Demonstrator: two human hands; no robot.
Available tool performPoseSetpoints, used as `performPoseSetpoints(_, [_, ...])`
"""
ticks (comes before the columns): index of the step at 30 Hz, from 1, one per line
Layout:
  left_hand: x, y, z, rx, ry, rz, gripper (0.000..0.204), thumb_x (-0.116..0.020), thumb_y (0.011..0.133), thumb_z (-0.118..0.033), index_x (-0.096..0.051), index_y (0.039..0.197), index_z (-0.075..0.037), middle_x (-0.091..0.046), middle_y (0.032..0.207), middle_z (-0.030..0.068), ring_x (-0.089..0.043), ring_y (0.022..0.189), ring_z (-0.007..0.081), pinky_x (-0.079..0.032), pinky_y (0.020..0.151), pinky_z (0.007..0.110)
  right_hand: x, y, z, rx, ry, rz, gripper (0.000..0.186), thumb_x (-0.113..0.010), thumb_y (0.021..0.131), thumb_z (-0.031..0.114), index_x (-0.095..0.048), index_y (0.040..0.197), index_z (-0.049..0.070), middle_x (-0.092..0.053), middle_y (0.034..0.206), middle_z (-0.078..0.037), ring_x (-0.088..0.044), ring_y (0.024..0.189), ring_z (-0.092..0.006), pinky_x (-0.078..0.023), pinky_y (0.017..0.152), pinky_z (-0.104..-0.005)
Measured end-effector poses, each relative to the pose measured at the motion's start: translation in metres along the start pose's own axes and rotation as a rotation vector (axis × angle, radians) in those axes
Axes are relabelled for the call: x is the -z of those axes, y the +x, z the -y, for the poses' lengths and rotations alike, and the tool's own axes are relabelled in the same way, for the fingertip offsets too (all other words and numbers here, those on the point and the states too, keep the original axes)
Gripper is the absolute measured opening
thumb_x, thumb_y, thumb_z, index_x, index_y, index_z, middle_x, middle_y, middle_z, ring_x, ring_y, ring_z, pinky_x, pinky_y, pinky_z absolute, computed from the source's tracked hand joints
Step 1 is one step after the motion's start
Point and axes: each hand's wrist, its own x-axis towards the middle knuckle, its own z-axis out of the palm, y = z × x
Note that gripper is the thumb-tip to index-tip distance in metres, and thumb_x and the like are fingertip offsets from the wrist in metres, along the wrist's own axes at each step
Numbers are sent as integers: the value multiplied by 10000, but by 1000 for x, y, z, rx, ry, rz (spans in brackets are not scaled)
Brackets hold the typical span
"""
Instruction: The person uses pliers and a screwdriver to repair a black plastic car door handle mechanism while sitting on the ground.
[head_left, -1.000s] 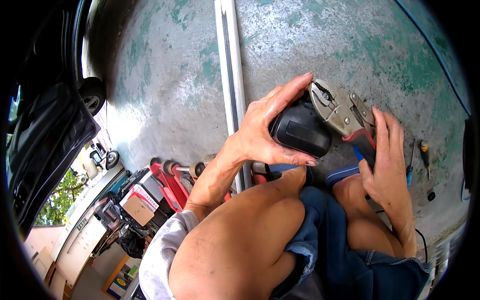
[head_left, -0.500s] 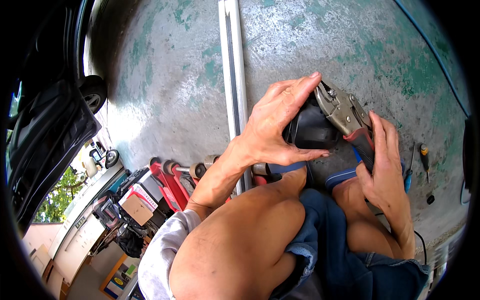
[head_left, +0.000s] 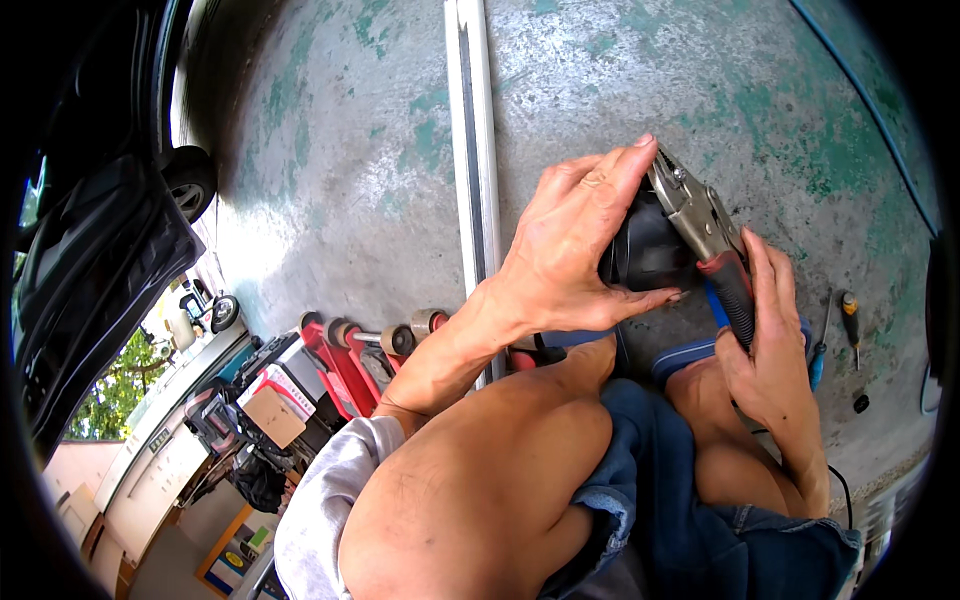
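Observation:
My left hand (head_left: 580, 240) is wrapped round a black rounded part (head_left: 655, 250), thumb along its near side and fingers over its far side. What the part is, I cannot make out. In my right hand (head_left: 765, 330) are locking pliers (head_left: 708, 225) with metal jaws and red-and-black grips. The jaws lie across the right side of the black part, their tip close to my left fingertips. Whether the jaws bite on it is hidden.
Two screwdrivers, one with a yellow-black handle (head_left: 849, 303) and one blue (head_left: 818, 365), lie on the worn floor at right. A long metal rail (head_left: 472, 150) runs away from me. A red floor jack (head_left: 340, 370) stands at left, with a dark car (head_left: 100, 230) beyond.
My left hand and the black part have shifted slightly right. The pliers have turned a little, showing their jaws more edge-on. My right hand has stayed nearly in place.

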Motion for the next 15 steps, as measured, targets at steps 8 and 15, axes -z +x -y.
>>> performPoseSetpoints(8, [-2, -10, 4, 100, 2, 92, 1093, -973, 549, -308, -466, 1469, -9, -626, 1316, 177, -617, 1140, 358, -506, 984, 413, 6, 4, 9, -129, 69, 154, 852, -522, 654, -105, -384, 1486, 16, -510, 1293, -227, -529, 1224, -440, -420, 1035, -386])
performPoseSetpoints(15, [-8, -21, 3, 141, 31, 100, 1062, -969, 561, -296, -476, 1461, -24, -625, 1317, 175, -612, 1146, 360, -504, 991, 415, -5, 4, -3, -130, 47, 194, 841, -554, 666, -105, -390, 1479, 37, -515, 1295, -211, -525, 1221, -450, -428, 1019, -397])
